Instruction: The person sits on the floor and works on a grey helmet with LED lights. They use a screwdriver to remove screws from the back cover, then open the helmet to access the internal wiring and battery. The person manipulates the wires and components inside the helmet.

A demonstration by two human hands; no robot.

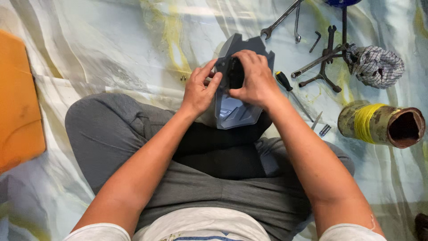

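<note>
I sit cross-legged on a cloth-covered floor. A grey-blue plastic panel [235, 111], shield-shaped with a notched top, stands upright in front of my lap. My left hand [199, 89] grips its left edge, thumb and fingers pinched at the rim. My right hand [252, 76] covers a small black part [235, 73] at the panel's upper middle and presses on it. Part of the panel is hidden behind both hands.
A screwdriver [290, 93] with black-yellow handle lies right of the panel. Wrenches [280, 20], a cross-shaped wrench [325, 62], a checked rag [378, 66] and a yellow-wound pipe [381, 124] sit at right. An orange board [18, 102] lies at left. Two small screws [183, 78] rest on the cloth.
</note>
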